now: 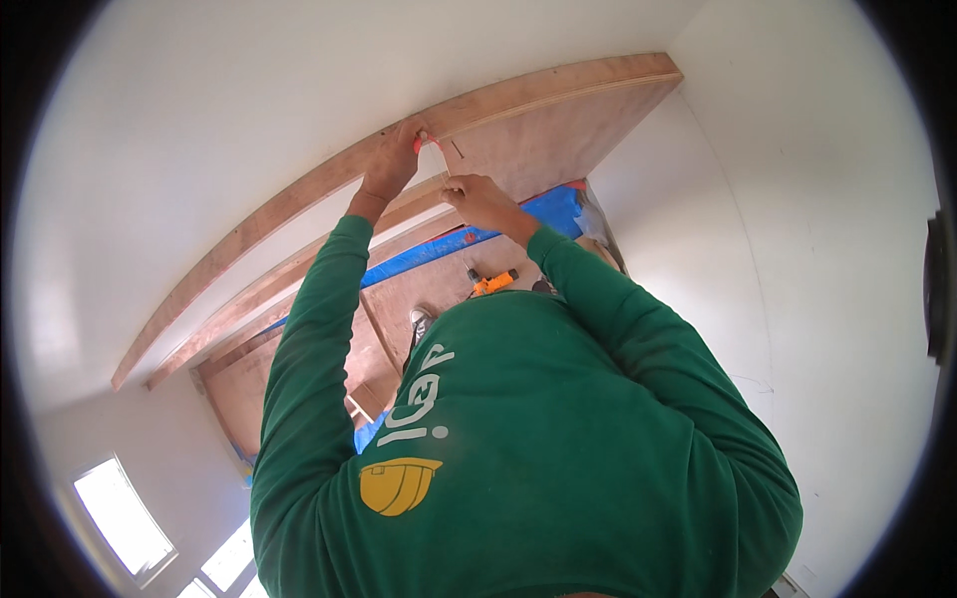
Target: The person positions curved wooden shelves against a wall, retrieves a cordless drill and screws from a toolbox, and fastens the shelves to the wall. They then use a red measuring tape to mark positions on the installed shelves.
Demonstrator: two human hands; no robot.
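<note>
Both arms, in green sleeves, reach up to a wooden ceiling frame. My left hand point(392, 159) is closed against the curved wooden beam point(269, 214), with a small red object point(418, 144) at its fingertips; its kind is unclear. Lower and to the right, my right hand point(485, 203) has its fingers curled together at the edge of the lower beam point(289, 267). Whatever it may pinch is hidden. Between the hands shows a narrow pale gap beside the edge of a plywood panel point(543, 135), which covers the frame's right end.
An orange power drill point(493, 283) lies below on a brownish board surface, near my shoe point(421, 317). Blue plastic sheeting point(419, 257) stretches behind it. A white wall point(797, 249) rises close on the right; bright windows point(123, 513) are at lower left.
</note>
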